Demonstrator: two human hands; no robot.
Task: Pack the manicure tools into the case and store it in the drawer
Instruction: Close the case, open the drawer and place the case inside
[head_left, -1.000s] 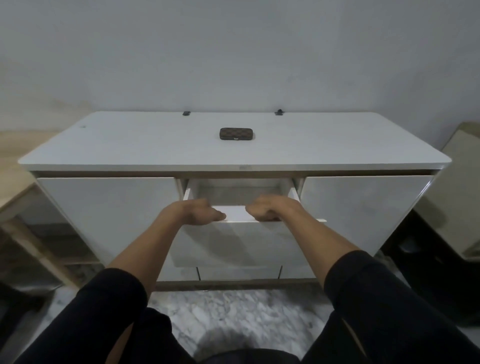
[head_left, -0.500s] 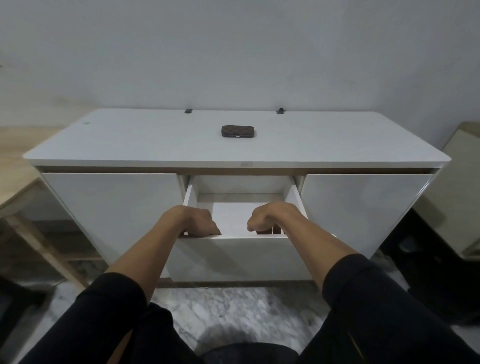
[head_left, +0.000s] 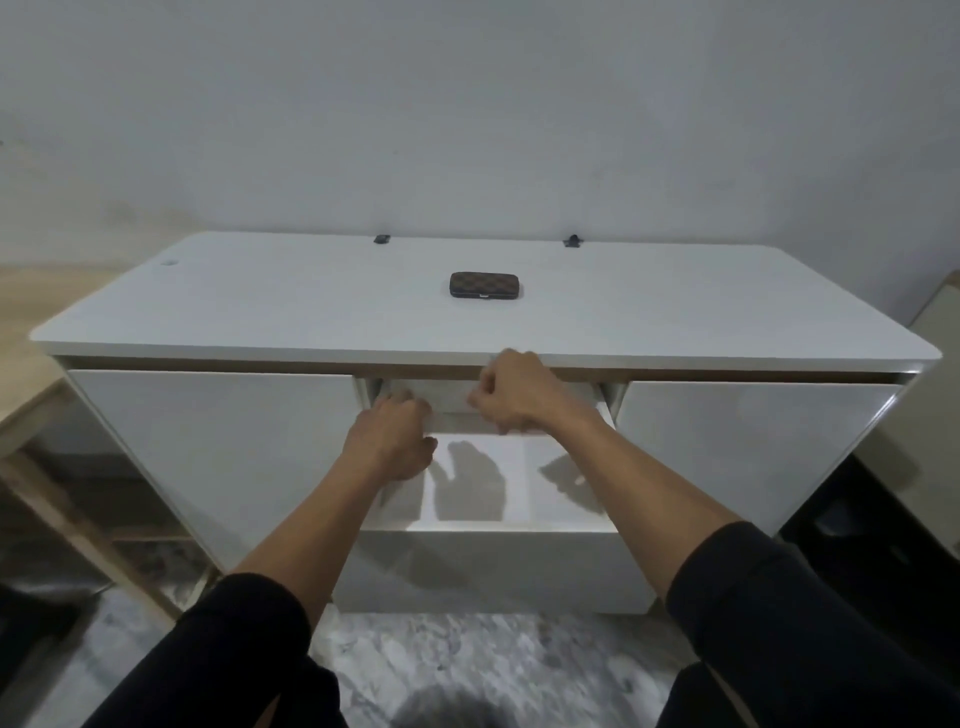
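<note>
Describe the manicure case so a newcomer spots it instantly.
Find the long white cabinet against the wall. The manicure case lies shut on its top, near the middle, above the open drawer. It is the only dark, brown-checkered thing on that white surface.

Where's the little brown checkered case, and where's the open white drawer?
Small brown checkered case (head_left: 486, 285), head view, middle of its closed lid, on the white cabinet top.
Open white drawer (head_left: 519, 480), head view, bare glossy floor inside, between the two arms.
</note>
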